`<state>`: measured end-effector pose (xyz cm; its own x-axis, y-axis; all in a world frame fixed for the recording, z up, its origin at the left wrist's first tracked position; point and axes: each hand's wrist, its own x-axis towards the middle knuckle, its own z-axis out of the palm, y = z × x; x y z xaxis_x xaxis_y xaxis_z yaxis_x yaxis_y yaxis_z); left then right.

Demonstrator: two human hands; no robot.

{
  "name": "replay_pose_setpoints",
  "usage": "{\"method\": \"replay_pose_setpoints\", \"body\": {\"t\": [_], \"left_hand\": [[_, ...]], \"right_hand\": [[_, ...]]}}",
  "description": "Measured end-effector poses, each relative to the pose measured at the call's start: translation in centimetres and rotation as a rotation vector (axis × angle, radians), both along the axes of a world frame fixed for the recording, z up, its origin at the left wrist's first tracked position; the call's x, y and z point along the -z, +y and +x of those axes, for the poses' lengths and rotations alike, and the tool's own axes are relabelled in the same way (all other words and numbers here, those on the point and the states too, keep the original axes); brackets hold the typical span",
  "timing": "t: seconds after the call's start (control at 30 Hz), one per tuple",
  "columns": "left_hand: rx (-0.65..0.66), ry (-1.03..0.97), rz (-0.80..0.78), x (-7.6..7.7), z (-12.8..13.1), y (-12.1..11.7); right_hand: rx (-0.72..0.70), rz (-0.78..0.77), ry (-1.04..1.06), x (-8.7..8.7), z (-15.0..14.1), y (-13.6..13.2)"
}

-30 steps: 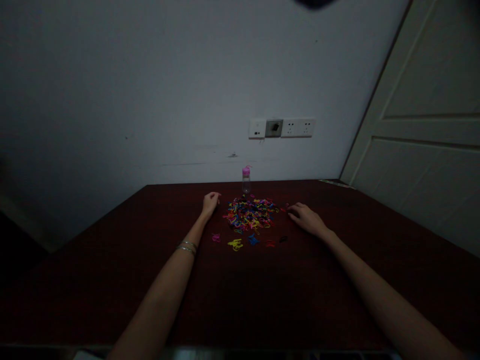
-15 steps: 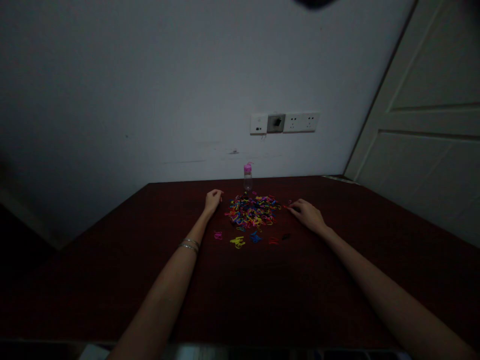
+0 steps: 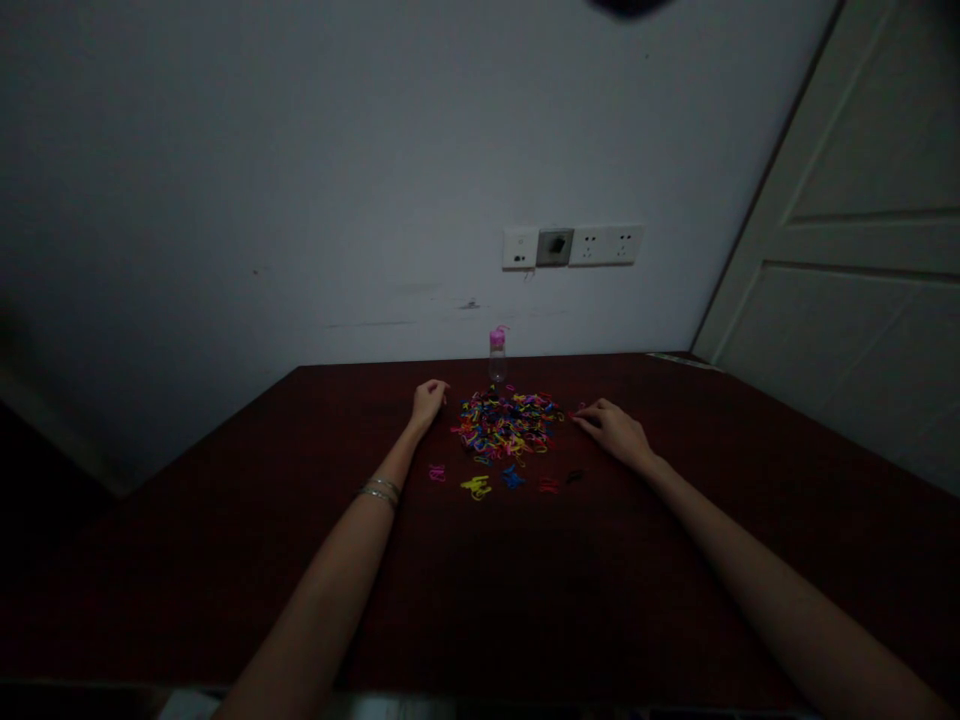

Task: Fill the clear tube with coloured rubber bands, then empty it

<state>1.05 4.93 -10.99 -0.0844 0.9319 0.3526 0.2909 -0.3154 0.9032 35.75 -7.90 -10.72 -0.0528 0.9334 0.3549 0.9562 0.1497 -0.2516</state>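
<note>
A heap of small, multicoloured loops like rubber bands (image 3: 510, 425) lies mid-table. At its left rests my left hand (image 3: 429, 402), fingers loosely curled in, with nothing seen in them. My right hand (image 3: 613, 432) is at the right edge of the heap, thumb and forefinger pinched on a small red loop (image 3: 575, 412). Nearer to me, small groups sorted by colour lie in a row: pink loops (image 3: 436, 473), yellow loops (image 3: 476, 487), blue loops (image 3: 512, 478), red loops (image 3: 548, 485) and dark loops (image 3: 574, 476).
Behind the heap stands a clear bottle (image 3: 497, 360) with a pink cap. The dark red table (image 3: 480, 600) meets a pale wall (image 3: 337, 180) bearing a row of sockets (image 3: 571, 246). A white panelled door (image 3: 847, 270) is at the right.
The view has shifted very slightly. Both hands keep nearly the same places, and the right fingers stay pinched at the heap's right edge.
</note>
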Motion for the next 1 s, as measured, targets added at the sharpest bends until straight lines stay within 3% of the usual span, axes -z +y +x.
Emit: {"method": "replay_pose_setpoints", "body": {"t": [1.0], "left_hand": [[0.000,0.020,-0.013,0.0,-0.1,-0.2]], "right_hand": [[0.121,-0.071,0.111,-0.8,-1.2,0.0]]}}
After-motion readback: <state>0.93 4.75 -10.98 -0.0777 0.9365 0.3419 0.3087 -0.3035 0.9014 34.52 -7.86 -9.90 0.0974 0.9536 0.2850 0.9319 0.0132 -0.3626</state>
